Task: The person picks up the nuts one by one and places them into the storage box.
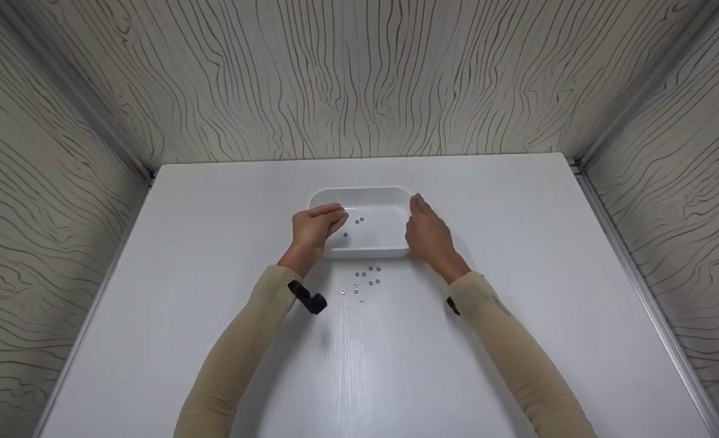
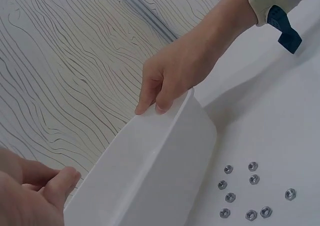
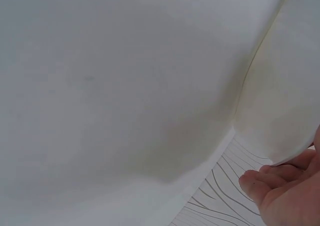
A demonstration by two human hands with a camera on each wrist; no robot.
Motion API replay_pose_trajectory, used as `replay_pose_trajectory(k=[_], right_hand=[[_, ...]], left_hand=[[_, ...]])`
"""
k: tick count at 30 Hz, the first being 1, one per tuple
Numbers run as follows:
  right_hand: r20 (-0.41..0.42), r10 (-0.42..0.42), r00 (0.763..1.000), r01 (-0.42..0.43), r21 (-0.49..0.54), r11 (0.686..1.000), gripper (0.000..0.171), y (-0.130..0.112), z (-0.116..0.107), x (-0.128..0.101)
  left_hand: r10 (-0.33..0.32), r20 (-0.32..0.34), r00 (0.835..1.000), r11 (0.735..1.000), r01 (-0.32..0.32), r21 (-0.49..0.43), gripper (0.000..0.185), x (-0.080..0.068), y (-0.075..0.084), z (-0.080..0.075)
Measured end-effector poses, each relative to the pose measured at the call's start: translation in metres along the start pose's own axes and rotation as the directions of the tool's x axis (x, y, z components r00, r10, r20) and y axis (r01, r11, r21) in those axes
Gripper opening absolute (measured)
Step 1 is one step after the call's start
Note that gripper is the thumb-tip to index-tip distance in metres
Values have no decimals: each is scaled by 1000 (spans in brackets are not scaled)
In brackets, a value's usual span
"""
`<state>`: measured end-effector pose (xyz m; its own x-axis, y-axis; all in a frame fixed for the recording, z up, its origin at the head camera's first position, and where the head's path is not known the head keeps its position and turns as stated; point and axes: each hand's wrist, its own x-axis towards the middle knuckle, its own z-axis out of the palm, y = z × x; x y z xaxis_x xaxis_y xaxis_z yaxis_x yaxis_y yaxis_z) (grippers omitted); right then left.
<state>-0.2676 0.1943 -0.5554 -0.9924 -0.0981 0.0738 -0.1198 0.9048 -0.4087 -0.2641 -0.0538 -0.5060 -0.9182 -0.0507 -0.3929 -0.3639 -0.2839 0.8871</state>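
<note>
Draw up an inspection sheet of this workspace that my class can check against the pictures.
Surface: white table, with a pale sheen toward the near middle.
Job's things: white tray near the table's far side; small metal nuts, some scattered on the table in front of the tray, a few inside it.
Clutter: nothing seen.
Grippers: left grip at the tray's left end, fingertips drawn together, whether on a nut is unclear; right grip holds the tray's right end.
Cables: nothing seen.
Surroundings: wood-patterned walls left, right and beyond, metal rails in the corners.
</note>
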Motion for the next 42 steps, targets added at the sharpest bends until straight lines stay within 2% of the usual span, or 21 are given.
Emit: replay_pose_trajectory(k=[11, 21, 26, 31, 36, 42], right_hand=[[-13, 8, 1000, -8, -9, 1000, 57, -2, -2, 1], [-3, 6, 1000, -6, -24, 1000, 56, -1, -2, -1], [-10, 4, 1000, -4, -52, 999, 56, -3, -3, -1], [-8, 10, 1000, -10, -56, 998, 56, -4, -4, -1], [-2, 21, 1000, -21, -56, 998, 57, -4, -3, -2], [14, 23, 1000, -22, -60, 998, 58, -4, -2, -3]], left_hand=[[-5, -1, 1000, 1000, 5, -1, 35, 2, -2, 1], [-26, -79, 997, 998, 31, 56, 36, 11, -4, -2], [-29, -92, 995, 999, 33, 44, 35, 15, -6, -3], [-35, -85, 996, 999, 36, 12, 33, 15, -5, -3], [-45, -66, 997, 999, 46, 20, 32, 16, -5, -3], [-76, -39, 996, 997, 77, 9, 38, 18, -8, -7]])
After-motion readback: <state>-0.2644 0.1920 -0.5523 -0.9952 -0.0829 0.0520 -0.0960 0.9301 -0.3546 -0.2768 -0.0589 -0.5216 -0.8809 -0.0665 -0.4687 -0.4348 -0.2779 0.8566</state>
